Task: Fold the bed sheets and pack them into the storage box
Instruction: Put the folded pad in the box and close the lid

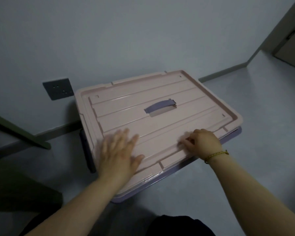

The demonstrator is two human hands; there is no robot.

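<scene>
Down on the floor (245, 167), close to the person, stood the box (123, 199) with its pink lid (186, 92) on top. Both hands were on the near long side of the lid. The left hand (121, 150) lay flat with straight fingers, pressing near the left end. It looked blurry. The right hand (199, 142), with a bracelet (215, 155) on its wrist, had bent fingers with the tips on a raised line of the lid. I could not tell if it gripped or only pushed.

The long side of the box ran from near left to far right. The handle (160, 107) sat in the middle of the lid, past the hands and between them, about as close to one as to the other. No sheets showed, so maybe they were inside. I think the hands were pushing the lid shut, or getting set to lift it.

Further off were the wall (126, 40), a socket (58, 88) on it, and a door (293, 48) at the far right.
</scene>
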